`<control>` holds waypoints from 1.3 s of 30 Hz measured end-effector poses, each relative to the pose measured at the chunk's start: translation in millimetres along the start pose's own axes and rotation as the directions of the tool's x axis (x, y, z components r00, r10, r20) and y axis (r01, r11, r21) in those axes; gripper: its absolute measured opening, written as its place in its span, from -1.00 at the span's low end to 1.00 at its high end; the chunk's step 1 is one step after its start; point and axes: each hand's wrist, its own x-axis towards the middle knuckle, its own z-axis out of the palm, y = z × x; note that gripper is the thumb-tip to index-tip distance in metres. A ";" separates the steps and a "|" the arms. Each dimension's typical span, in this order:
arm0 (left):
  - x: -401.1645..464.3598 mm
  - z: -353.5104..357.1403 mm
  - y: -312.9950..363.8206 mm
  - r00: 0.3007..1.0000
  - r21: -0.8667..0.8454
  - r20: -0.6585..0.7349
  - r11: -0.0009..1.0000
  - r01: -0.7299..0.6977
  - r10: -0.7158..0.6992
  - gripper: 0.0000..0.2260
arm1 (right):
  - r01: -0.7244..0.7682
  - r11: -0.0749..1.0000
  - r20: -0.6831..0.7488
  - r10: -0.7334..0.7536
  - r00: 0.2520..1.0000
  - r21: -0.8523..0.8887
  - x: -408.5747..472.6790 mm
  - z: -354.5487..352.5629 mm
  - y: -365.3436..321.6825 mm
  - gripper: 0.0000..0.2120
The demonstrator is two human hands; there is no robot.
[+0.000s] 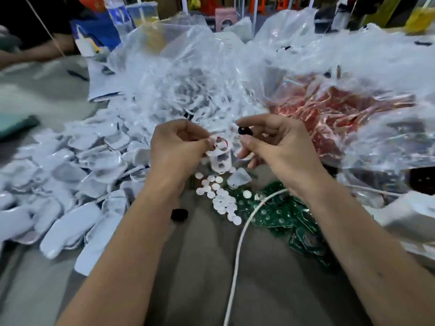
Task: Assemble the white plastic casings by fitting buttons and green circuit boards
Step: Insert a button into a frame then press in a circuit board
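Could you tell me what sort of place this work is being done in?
Probably a small hand-assembly workshop: a heap of white casings on the table, loose green circuit boards and white button discs, bulk parts in clear plastic bags, and another worker's arm nearby.

We see a grey worktop filling the lower half. At twelve o'clock stand blurred white posts and a pink box; at eleven a clear bottle; at one, yellow containers. The light is even.

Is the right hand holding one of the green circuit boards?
No, the right hand pinches a small black part; the green circuit boards lie on the table.
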 end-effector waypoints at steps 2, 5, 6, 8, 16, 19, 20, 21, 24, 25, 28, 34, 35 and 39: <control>2.2 0.2 0.5 1.000 0.008 0.010 1.000 0.007 -0.007 -0.86 | 0.021 1.000 0.039 -0.021 0.999 -0.004 0.5 3.5 6.4 -0.68; 1.9 2.1 1.2 1.000 0.038 0.013 0.999 0.002 -0.002 -0.85 | 0.036 0.999 0.068 -0.039 0.997 0.034 -1.2 5.9 9.5 -0.68; 1.9 2.5 1.3 1.000 0.048 0.010 0.999 -0.004 0.004 -0.85 | 0.035 0.998 0.070 -0.038 0.997 0.053 -2.3 6.2 9.4 -0.70; 2.0 3.4 1.9 1.000 0.057 0.004 0.998 -0.019 0.019 -0.84 | 0.023 0.996 0.071 -0.030 0.997 0.089 -4.0 6.4 8.5 -0.71; -1.3 13.6 1.7 0.997 0.024 0.037 0.997 -0.073 0.072 -0.86 | 0.095 0.990 0.076 -0.103 0.992 0.107 -6.0 12.6 10.4 -0.77; -5.9 23.6 1.7 0.991 0.044 0.050 0.991 -0.125 0.123 -0.84 | 0.106 0.991 0.010 -0.108 0.994 0.080 -5.5 11.9 10.2 -0.94; -6.7 26.1 1.1 0.990 0.056 0.056 0.989 -0.133 0.130 -0.84 | 0.107 0.992 -0.019 -0.106 0.994 0.060 -4.9 11.1 10.8 -0.92; -7.1 27.9 0.3 0.989 0.068 0.062 0.988 -0.142 0.138 -0.83 | 0.104 0.994 -0.038 -0.102 0.994 0.046 -3.9 10.1 11.4 -0.89; -6.7 30.4 -0.8 0.986 0.101 0.076 0.983 -0.155 0.148 -0.85 | 0.076 0.991 -0.077 -0.068 0.995 0.110 -0.3 8.1 13.2 -0.86; -6.7 30.9 -1.0 0.987 0.105 0.076 0.983 -0.150 0.142 -0.85 | 0.067 0.986 -0.096 -0.052 0.994 0.156 0.6 7.3 13.7 -0.88; -7.4 31.4 -0.7 0.990 0.094 0.055 0.986 -0.137 0.132 -0.84 | 0.051 0.979 -0.135 -0.024 0.991 0.196 1.6 5.3 14.8 -0.95; -6.2 28.8 0.4 0.990 0.113 0.050 0.984 -0.136 0.131 -0.85 | 0.015 0.998 -0.162 -0.024 0.986 -0.056 4.5 0.9 22.6 -0.89; -6.2 28.8 0.4 0.990 0.120 0.045 0.983 -0.139 0.134 -0.85 | 0.007 0.996 -0.159 -0.022 0.987 -0.091 4.8 0.2 23.6 -0.85; -6.9 29.1 -0.2 0.991 0.120 0.034 0.984 -0.135 0.131 -0.85 | 0.019 0.984 -0.195 -0.054 0.979 -0.178 3.9 -1.1 23.8 -0.86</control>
